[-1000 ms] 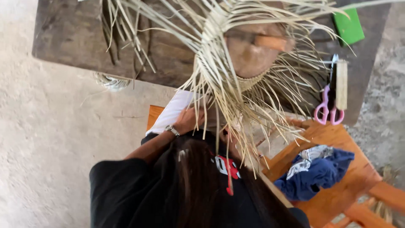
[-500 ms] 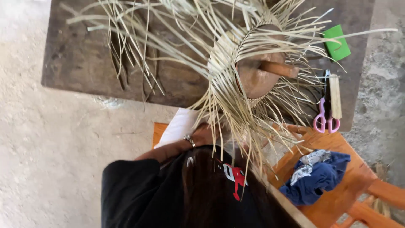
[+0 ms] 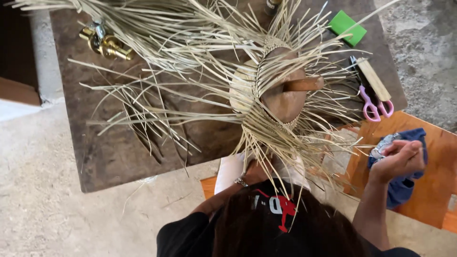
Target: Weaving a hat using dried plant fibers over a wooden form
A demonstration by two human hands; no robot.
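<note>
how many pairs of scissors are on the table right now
1. The pink-handled scissors lie near the table's right edge, beside a flat wooden stick, below the green block. The spread straw strands could hide others.

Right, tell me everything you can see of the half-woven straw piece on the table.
The half-woven straw piece sits on the dark wooden table, wrapped around a rounded brown wooden form with a short peg jutting to the side. Only a narrow band near the form is tightly woven; from it long, pale, flat straw strands fan out loose in every direction, over the tabletop and off its near edge. The left hand reaches in under the hanging strands. The right hand is apart from it, at a blue cloth.
</note>
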